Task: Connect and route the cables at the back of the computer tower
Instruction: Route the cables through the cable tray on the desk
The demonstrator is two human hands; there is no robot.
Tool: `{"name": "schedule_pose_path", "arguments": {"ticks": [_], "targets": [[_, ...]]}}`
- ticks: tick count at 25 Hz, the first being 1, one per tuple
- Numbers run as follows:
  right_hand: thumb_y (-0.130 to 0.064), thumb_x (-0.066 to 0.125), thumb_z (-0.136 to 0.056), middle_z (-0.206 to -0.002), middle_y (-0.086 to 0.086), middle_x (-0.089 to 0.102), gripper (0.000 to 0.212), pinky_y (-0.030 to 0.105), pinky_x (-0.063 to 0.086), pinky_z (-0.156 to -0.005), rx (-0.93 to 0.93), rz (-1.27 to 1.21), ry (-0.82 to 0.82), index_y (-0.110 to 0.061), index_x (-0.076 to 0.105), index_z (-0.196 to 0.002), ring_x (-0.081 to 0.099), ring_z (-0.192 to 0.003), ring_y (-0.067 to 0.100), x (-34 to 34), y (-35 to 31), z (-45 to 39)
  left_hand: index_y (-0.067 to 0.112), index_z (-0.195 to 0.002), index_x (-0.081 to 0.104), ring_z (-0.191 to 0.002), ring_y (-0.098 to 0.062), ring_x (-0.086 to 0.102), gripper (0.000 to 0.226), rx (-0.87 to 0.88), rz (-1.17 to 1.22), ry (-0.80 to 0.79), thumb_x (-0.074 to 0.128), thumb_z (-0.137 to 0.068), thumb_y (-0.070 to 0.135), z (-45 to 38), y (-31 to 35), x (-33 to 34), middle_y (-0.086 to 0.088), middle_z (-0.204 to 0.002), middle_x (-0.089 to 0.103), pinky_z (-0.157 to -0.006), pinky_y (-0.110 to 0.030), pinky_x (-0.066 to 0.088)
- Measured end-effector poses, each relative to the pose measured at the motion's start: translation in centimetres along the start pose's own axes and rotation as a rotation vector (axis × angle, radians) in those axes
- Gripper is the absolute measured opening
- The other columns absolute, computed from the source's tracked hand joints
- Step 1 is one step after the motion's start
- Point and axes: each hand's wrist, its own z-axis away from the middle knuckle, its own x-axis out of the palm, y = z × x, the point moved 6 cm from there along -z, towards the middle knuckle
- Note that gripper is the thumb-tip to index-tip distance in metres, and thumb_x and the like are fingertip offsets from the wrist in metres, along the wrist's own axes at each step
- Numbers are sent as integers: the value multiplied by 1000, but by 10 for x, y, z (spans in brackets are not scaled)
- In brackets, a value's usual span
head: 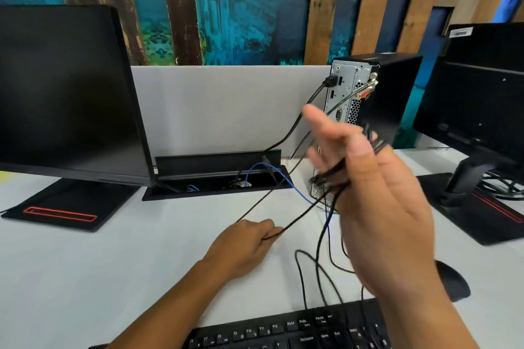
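Observation:
The black computer tower (391, 93) stands on the white desk (113, 263) with its rear panel of ports turned toward me. A thick black cable (297, 119) is plugged into a port near the top and runs down into the open cable tray (215, 176). My right hand (380, 207) is raised in front of the tower's lower half, blurred, with a bundle of thin black cables (330, 176) looped over its fingers. My left hand (249, 244) rests on the desk and pinches one thin black cable (295, 224) that leads up to the bundle. A blue cable (297, 193) comes out of the tray toward the tower.
A black monitor (65, 93) stands at the left, and a second monitor (482, 93) on its base at the right. A black keyboard (283, 331) lies at the near edge, with a black mouse (453, 280) partly behind my right hand. A grey divider (226, 105) backs the desk.

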Motion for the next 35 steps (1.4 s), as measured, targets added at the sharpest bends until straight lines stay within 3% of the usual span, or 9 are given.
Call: {"name": "schedule_pose_path", "arguments": {"ticks": [4, 9, 16, 21, 24, 27, 30, 33, 35], "targets": [[-26, 36, -104, -133, -14, 58, 26, 24, 38, -109, -114, 943, -40, -23, 58, -115, 45, -130, -2, -17, 27, -14, 24, -74, 38, -60, -20, 47, 43, 12, 83, 182, 20, -97, 56, 1, 3, -28, 6, -61, 49, -56, -34, 34], [-27, 44, -102, -102, 0, 61, 14, 40, 47, -88, 153, 1286, -242, -25, 57, -99, 55, -105, 24, -43, 87, -2, 22, -68, 34, -51, -15, 34, 40, -8, 162, 377, 22, -98, 44, -2, -5, -70, 8, -53, 34, -49, -35, 29], [-38, 40, -103, -67, -2, 68, 33, 51, 43, -82, 785, 340, -567, -17, 63, -90, 58, -70, 32, -5, 118, 59, 14, -65, 45, -50, -18, 42, 53, -42, 269, 452, 28, -105, 44, -29, -7, -100, 3, -53, 43, -52, -42, 38], [-61, 69, -78, -47, -12, 27, 48, 26, 43, -93, 756, -377, -559, -24, 46, -57, 61, -54, 4, 57, 74, 53, 11, -67, 47, -52, -5, 46, 53, -27, 404, 242, 32, -105, 46, -27, 26, -61, 9, -55, 48, -57, -35, 44], [-42, 57, -93, -73, 0, 71, 31, 29, 51, -91, 450, -536, -318, -16, 57, -77, 73, -94, 19, 53, 45, 25, 12, -84, 57, -73, -6, 62, 46, -108, 429, 144, 36, -100, 51, -9, 32, -14, 4, -77, 66, -72, -34, 56], [-22, 38, -105, -119, 5, 73, 28, 24, 46, -102, 77, -10, 61, -9, 63, -101, 63, -122, 15, -1, 28, 7, 21, -64, 45, -55, -16, 48, 42, 76, 168, -81, 38, -91, 54, 1, 47, -1, 1, -60, 53, -56, -34, 42], [-32, 35, -104, -120, -11, 67, 31, 23, 45, -96, -53, 810, 68, -18, 62, -108, 59, -119, 7, -25, 39, 6, 22, -66, 43, -49, -15, 43, 40, 147, 3, 82, 45, -95, 49, 2, 48, -35, 6, -52, 48, -49, -29, 35], [-38, 40, -103, -99, 0, 68, 29, 34, 45, -73, 264, 1339, -182, -19, 62, -100, 64, -99, 26, -53, 84, 21, 20, -60, 43, -46, -19, 43, 35, 225, -123, 350, 58, -89, 30, 0, 38, -72, 4, -50, 44, -44, -24, 36], [-40, 42, -104, -95, -3, 75, 29, 37, 50, -84, 570, 1109, -356, -20, 63, -100, 67, -97, 22, -53, 111, 41, 18, -57, 43, -45, -20, 41, 37, 283, -191, 475, 61, -89, 22, -10, 40, -95, 3, -50, 41, -41, -27, 35]]}}
